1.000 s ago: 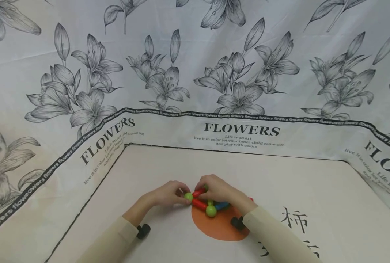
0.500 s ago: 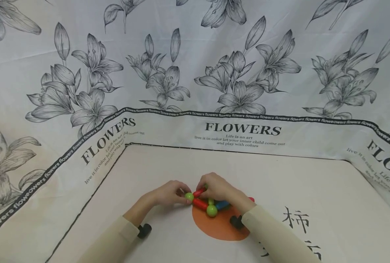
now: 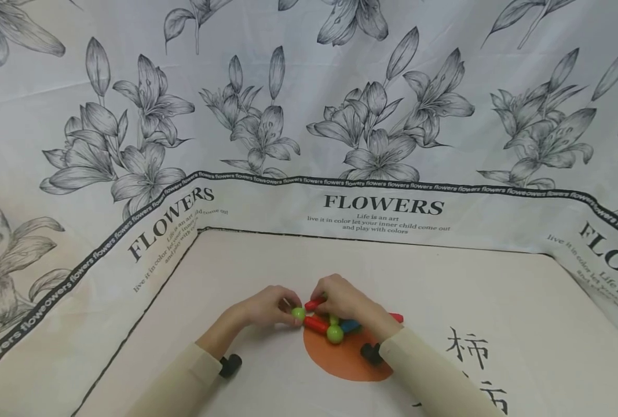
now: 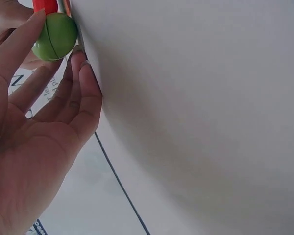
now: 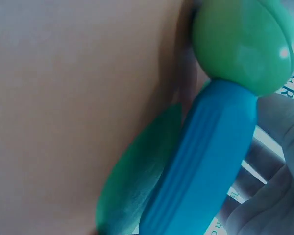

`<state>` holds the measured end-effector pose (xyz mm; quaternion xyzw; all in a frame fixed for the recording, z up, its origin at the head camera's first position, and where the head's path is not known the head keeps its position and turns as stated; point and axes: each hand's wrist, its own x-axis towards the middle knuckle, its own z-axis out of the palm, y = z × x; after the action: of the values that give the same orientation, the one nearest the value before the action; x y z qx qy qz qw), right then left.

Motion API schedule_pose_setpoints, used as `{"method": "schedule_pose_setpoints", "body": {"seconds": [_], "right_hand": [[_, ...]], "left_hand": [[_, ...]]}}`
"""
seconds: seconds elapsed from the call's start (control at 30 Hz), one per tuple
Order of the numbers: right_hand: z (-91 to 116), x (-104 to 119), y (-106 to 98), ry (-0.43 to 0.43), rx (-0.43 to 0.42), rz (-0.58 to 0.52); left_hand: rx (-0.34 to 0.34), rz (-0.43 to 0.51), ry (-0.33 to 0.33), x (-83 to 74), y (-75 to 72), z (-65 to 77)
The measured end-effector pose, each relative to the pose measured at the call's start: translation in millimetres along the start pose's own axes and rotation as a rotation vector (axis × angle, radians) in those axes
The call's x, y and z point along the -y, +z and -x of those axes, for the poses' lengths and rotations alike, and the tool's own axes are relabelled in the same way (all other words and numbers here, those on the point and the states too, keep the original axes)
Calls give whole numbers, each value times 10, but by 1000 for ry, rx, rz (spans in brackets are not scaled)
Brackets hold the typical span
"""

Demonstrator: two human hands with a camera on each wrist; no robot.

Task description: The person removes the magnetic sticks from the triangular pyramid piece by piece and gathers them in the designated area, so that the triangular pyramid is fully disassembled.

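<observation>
Left hand (image 3: 272,307): fingers pinch glossy green plastic-looking ball (image 3: 298,313) by far left edge of flat orange disc (image 3: 347,368) on bench (image 3: 267,382). Right hand (image 3: 340,298): fingers pinch slim red rod (image 3: 313,304), just right of ball. Judged light, stiff, slippery; best gripped mid-rod.

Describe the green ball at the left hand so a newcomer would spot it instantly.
Find the orange circle in the head view. Just off its upper left edge, the left hand pinches the green ball. Across a red rod, its green neighbour shows against the orange; only this ball is in the left hand.
</observation>
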<state>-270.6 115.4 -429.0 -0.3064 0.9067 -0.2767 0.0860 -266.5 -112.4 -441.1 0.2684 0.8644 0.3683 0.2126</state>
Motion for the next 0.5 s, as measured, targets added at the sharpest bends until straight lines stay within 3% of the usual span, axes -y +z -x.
{"method": "schedule_pose_setpoints", "body": {"seconds": [0.17,0.5], "right_hand": [[4,-47,-2,-6,-23,-2],[2,-55,-32,12,29,-4]], "left_hand": [[3,19,-17,-2,12,-3],[-1,-16,20,34,0,21]]}}
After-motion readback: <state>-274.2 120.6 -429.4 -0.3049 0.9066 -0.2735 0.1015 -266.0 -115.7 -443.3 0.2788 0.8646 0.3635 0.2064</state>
